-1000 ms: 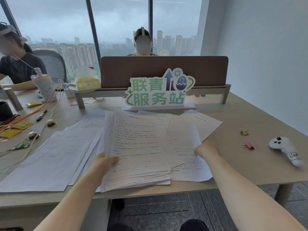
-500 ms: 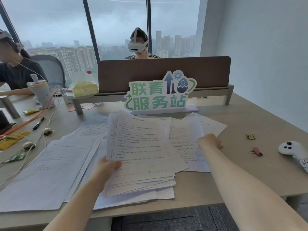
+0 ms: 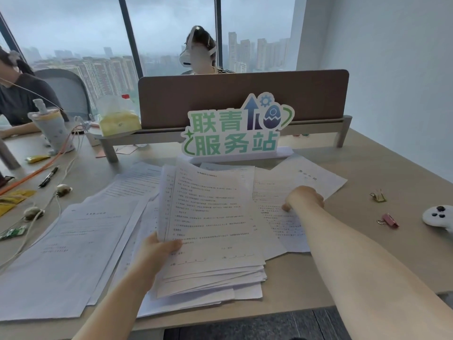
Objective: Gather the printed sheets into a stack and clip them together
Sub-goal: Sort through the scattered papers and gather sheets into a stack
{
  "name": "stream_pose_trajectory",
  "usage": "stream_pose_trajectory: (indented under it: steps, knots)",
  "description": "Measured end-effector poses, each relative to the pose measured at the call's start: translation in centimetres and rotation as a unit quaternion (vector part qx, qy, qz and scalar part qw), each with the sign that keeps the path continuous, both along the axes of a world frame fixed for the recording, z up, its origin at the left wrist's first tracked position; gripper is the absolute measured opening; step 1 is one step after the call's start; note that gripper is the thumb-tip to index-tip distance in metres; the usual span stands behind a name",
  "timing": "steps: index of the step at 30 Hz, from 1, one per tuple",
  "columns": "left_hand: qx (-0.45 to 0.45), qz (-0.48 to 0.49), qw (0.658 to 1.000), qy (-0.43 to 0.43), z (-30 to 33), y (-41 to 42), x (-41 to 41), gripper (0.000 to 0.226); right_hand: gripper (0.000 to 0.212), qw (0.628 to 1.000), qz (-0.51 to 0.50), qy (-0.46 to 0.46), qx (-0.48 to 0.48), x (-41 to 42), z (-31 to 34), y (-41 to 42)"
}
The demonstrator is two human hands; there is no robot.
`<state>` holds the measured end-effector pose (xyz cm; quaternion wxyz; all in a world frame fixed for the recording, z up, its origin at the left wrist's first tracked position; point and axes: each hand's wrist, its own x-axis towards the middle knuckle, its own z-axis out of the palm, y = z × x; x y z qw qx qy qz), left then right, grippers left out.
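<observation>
A loose stack of printed sheets [image 3: 213, 224] lies fanned in the middle of the desk, and my left hand [image 3: 157, 251] grips its left edge with the thumb on top. My right hand [image 3: 304, 198] rests knuckles-up on a single sheet [image 3: 277, 192] to the right of the stack; its fingers are curled at that sheet's edge. Another sheet [image 3: 316, 176] lies behind it, and more sheets [image 3: 73, 244] spread out to the left. A gold binder clip [image 3: 378, 195] and a pink binder clip [image 3: 389, 220] lie on the bare desk at the right.
A green cut-out sign [image 3: 232, 133] stands just behind the papers, before a brown divider [image 3: 242, 94]. A white controller [image 3: 438, 217] sits at the right edge. Cables [image 3: 49, 165], a pen [image 3: 48, 177] and a cup [image 3: 52, 128] crowd the left. Two people sit beyond.
My right hand has slid away from me and slightly right along the right-hand sheets. My left hand keeps its hold on the stack, which has stayed about where it was.
</observation>
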<state>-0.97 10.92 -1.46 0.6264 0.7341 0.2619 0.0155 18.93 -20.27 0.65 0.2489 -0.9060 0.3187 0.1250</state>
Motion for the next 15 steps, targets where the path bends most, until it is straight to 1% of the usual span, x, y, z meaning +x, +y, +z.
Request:
stream_pose_trajectory:
  steps: [2,3,6,7,8,10,12,15]
  knots:
    - [-0.001,0.000,1.000,-0.001,0.0,0.0,0.0,0.024,0.093,0.998,-0.015,-0.054,0.030,-0.2,-0.9,-0.1]
    - [-0.003,0.000,1.000,-0.001,0.0,0.0,0.0,0.024,0.082,0.996,-0.020,-0.070,0.044,-0.4,-1.2,-0.3]
    - [-0.008,-0.002,1.000,0.001,0.0,0.0,0.0,0.024,0.033,0.987,-0.029,-0.108,0.114,-0.9,-1.6,-1.5]
    - [-0.010,-0.003,1.000,-0.001,-0.1,0.1,0.0,0.024,0.022,0.983,-0.030,-0.125,0.132,-1.3,-1.1,-1.7]
    - [-0.009,-0.003,1.000,-0.001,-0.1,0.1,0.0,0.024,0.016,0.979,-0.029,-0.146,0.138,-1.8,-0.7,-2.0]
    - [-0.008,-0.004,1.000,0.000,-0.2,0.3,0.0,0.025,0.014,0.975,-0.016,-0.191,0.112,-2.4,-0.1,-2.5]
    - [-0.010,-0.003,1.000,0.001,-0.2,0.4,0.0,0.025,0.017,0.968,0.021,-0.241,0.066,-3.1,0.6,-3.0]
    - [-0.010,0.002,1.000,-0.002,-0.2,0.3,0.0,0.026,0.020,0.957,0.070,-0.282,0.007,-3.8,1.8,-4.2]
